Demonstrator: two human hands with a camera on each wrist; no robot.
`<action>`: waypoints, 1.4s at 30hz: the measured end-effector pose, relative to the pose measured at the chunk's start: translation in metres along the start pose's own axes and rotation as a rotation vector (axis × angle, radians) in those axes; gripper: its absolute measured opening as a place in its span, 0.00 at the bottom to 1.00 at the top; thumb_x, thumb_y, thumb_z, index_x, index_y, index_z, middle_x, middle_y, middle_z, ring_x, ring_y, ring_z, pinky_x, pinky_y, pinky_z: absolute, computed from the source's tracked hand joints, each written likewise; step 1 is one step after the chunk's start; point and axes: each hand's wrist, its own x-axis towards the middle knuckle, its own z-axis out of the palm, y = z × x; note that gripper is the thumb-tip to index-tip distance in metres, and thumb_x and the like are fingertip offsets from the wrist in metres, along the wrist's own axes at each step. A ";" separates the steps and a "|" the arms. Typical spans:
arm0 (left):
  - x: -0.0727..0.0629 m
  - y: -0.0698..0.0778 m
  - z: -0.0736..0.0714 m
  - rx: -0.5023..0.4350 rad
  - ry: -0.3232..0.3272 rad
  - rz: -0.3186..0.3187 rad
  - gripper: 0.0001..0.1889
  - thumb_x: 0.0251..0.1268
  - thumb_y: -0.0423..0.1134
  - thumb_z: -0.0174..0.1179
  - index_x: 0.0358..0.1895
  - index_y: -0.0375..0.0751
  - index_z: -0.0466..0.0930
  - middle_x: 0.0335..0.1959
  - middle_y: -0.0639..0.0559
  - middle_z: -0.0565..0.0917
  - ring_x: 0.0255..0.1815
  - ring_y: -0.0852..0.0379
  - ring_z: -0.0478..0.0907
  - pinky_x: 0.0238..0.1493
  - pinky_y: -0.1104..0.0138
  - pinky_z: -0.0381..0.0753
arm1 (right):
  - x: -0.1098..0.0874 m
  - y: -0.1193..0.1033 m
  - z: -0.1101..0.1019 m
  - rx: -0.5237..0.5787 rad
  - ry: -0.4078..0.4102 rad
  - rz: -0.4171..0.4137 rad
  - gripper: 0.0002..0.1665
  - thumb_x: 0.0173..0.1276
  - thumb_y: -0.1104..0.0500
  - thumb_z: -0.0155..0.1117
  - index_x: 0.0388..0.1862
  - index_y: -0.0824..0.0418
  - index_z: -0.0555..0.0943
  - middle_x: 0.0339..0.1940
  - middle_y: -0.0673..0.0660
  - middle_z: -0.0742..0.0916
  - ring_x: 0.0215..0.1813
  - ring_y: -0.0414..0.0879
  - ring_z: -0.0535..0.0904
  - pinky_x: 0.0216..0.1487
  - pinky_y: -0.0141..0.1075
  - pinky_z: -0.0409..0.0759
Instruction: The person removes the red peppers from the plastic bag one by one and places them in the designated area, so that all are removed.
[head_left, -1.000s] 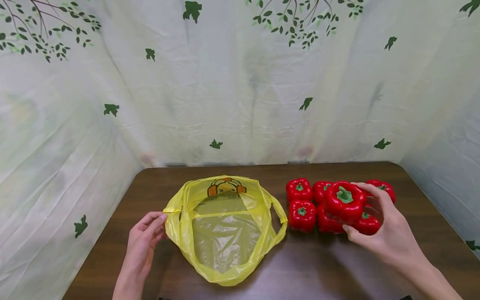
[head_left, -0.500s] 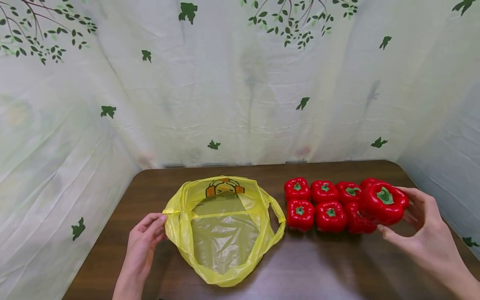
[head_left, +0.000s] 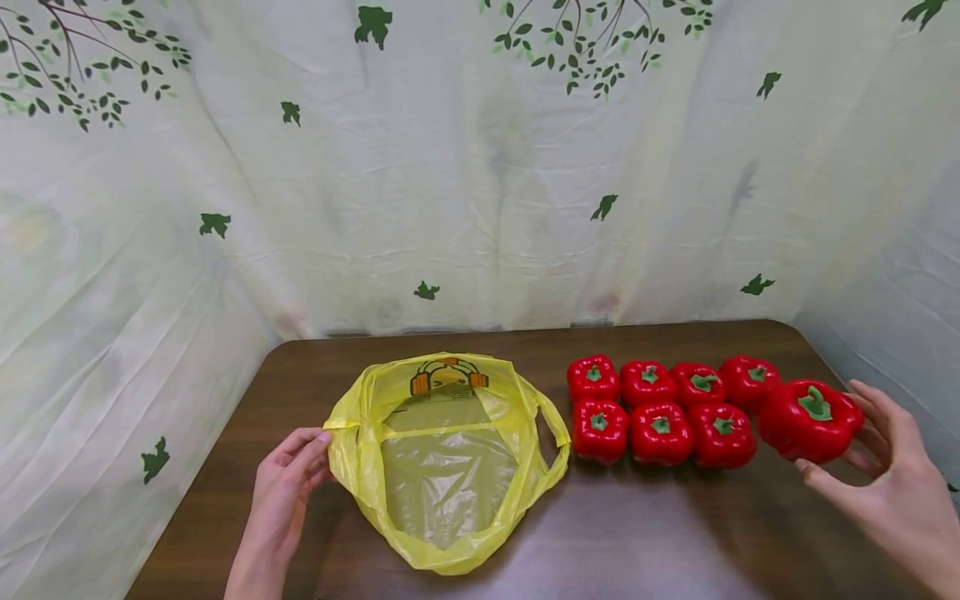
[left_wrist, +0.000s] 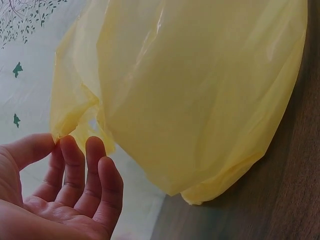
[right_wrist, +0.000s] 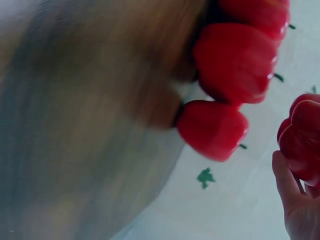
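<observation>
My left hand (head_left: 283, 487) pinches the left handle edge of a yellow plastic bag (head_left: 438, 557) between thumb and fingertips. The bag sits on the table with its mouth spread wide and an orange headphone print on its far inner wall. At the right, my right hand (head_left: 896, 487) holds a glossy red bell pepper (head_left: 795, 433) with a green stem, thumb on the near side and fingers on the far right side. In the right wrist view the held pepper (right_wrist: 302, 142) hangs off the tabletop's outline, partly cut by the frame edge.
Several red bell peppers (head_left: 660, 435) stand upright in two rows between the bag and my right hand, stems up. Dark wood covers the table (head_left: 600, 542). A pale curtain (head_left: 480, 208) with printed leaves hangs behind and at both sides.
My right hand has carried the pepper rightward from over the rows to their right end and lower, uncovering the peppers behind it. The left hand keeps its pinch on the bag.
</observation>
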 end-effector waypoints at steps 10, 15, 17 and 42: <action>0.000 0.000 0.000 -0.009 -0.013 0.004 0.04 0.70 0.35 0.61 0.35 0.43 0.82 0.28 0.53 0.83 0.25 0.59 0.79 0.30 0.66 0.80 | -0.009 0.036 0.003 -0.008 -0.072 0.102 0.59 0.51 0.70 0.78 0.77 0.52 0.56 0.66 0.60 0.67 0.46 0.18 0.64 0.33 0.14 0.73; 0.001 0.000 0.000 -0.005 -0.007 -0.001 0.04 0.70 0.36 0.61 0.35 0.43 0.83 0.28 0.54 0.83 0.25 0.59 0.80 0.30 0.66 0.81 | -0.010 0.047 0.005 -0.051 -0.124 0.180 0.59 0.53 0.67 0.78 0.75 0.66 0.51 0.63 0.73 0.65 0.41 0.22 0.67 0.28 0.16 0.74; 0.001 0.000 0.000 -0.004 -0.006 -0.002 0.04 0.70 0.36 0.61 0.35 0.43 0.83 0.28 0.54 0.83 0.26 0.59 0.80 0.30 0.66 0.81 | -0.008 0.051 0.005 -0.072 -0.151 0.207 0.59 0.54 0.65 0.79 0.73 0.72 0.48 0.62 0.77 0.65 0.40 0.28 0.71 0.26 0.18 0.75; 0.001 -0.006 0.004 0.013 -0.015 -0.009 0.04 0.70 0.36 0.61 0.35 0.43 0.82 0.27 0.53 0.82 0.25 0.59 0.79 0.30 0.65 0.80 | 0.007 0.065 0.026 -0.175 -0.269 0.059 0.57 0.46 0.63 0.83 0.68 0.77 0.58 0.57 0.80 0.68 0.54 0.75 0.64 0.43 0.70 0.69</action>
